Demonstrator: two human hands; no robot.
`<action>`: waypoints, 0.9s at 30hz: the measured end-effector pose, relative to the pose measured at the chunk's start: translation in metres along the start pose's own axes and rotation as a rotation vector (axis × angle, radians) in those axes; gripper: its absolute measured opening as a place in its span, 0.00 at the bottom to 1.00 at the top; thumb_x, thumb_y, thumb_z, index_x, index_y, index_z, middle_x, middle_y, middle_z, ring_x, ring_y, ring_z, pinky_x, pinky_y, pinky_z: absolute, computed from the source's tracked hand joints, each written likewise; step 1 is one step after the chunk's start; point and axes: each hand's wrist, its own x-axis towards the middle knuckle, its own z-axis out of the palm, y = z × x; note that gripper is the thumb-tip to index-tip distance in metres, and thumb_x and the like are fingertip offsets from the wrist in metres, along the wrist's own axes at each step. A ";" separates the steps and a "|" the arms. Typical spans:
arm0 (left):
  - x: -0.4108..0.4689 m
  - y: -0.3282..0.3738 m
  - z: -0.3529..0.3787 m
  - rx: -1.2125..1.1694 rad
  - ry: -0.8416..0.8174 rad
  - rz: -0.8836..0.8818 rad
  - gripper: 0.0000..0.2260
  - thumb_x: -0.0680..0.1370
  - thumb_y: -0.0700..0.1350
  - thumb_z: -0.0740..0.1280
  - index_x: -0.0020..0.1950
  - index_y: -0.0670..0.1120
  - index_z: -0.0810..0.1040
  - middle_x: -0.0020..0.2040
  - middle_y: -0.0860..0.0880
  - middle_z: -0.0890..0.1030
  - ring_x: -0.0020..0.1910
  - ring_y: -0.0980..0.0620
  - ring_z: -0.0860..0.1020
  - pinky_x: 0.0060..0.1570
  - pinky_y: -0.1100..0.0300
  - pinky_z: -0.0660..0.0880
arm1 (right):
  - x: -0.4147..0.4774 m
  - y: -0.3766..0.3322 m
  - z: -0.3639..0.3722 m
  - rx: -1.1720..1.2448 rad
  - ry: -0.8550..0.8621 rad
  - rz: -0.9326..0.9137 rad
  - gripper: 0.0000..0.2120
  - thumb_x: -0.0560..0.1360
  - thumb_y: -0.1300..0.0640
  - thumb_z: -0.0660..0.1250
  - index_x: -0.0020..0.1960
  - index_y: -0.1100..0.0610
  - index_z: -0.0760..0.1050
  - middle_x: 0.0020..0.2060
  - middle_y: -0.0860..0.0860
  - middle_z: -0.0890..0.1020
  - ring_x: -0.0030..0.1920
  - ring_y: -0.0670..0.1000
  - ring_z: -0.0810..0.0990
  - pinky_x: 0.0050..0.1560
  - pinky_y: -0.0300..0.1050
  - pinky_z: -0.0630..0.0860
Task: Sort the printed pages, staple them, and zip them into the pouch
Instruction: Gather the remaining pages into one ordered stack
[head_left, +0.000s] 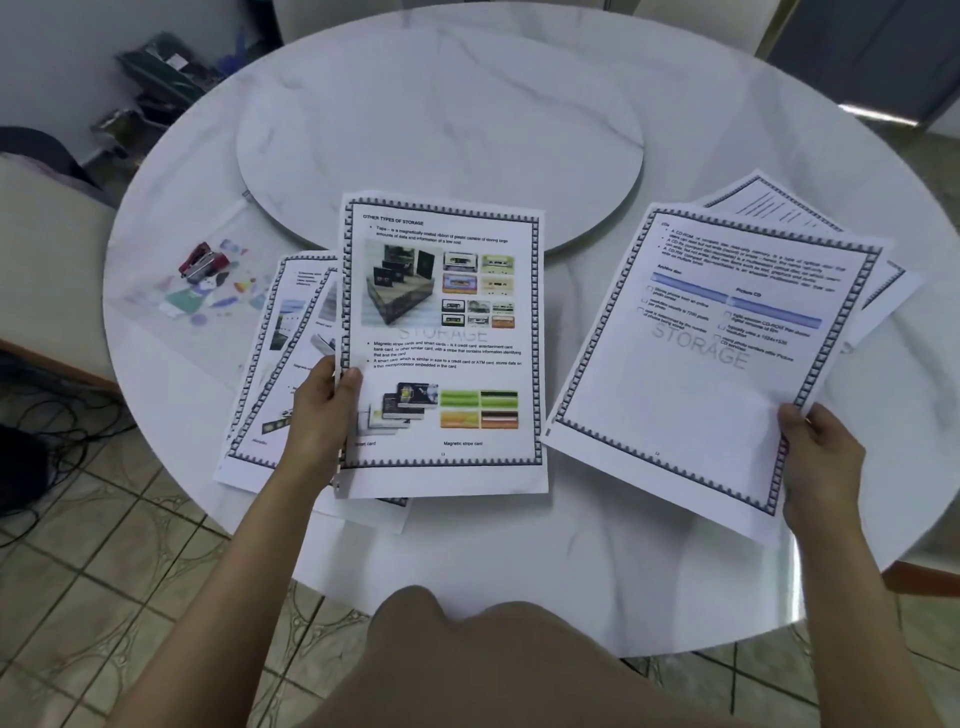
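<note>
My left hand (324, 410) pinches the left edge of a printed page (441, 338) showing cassette tapes and cards, held up over the table. Under and left of it lie two more pages (283, 332), fanned on the tabletop. My right hand (818, 457) grips the lower right corner of a page headed with CD text (711, 364); other sheets (779, 202) stick out behind it. A red stapler (200, 261) rests on a clear patterned zip pouch (208, 296) at the table's left side.
The round white marble table (519, 561) carries a raised turntable disc (441, 130) in its middle. A cushioned chair (47, 249) stands at the left, with cables (62, 431) on the tiled floor below. Clutter (156, 78) sits beyond the table at far left.
</note>
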 end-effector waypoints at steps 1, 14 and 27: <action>0.001 -0.001 0.001 0.003 0.000 -0.006 0.09 0.81 0.40 0.57 0.58 0.45 0.73 0.48 0.52 0.79 0.46 0.54 0.77 0.45 0.65 0.73 | 0.000 -0.002 0.000 0.010 -0.001 0.001 0.10 0.78 0.58 0.62 0.38 0.51 0.74 0.25 0.38 0.78 0.27 0.37 0.73 0.31 0.27 0.71; -0.026 -0.027 0.061 0.064 -0.159 -0.219 0.15 0.82 0.44 0.56 0.68 0.43 0.67 0.58 0.53 0.71 0.57 0.54 0.69 0.58 0.60 0.64 | -0.023 0.000 0.045 -0.041 -0.237 -0.005 0.10 0.78 0.59 0.62 0.38 0.54 0.73 0.28 0.43 0.77 0.30 0.42 0.73 0.33 0.34 0.71; -0.036 -0.036 0.081 0.119 -0.274 -0.273 0.18 0.82 0.46 0.56 0.70 0.42 0.65 0.63 0.52 0.73 0.61 0.53 0.69 0.58 0.63 0.65 | -0.057 0.025 0.075 -0.295 -0.487 0.062 0.08 0.78 0.57 0.61 0.41 0.56 0.75 0.35 0.50 0.80 0.36 0.49 0.76 0.40 0.44 0.73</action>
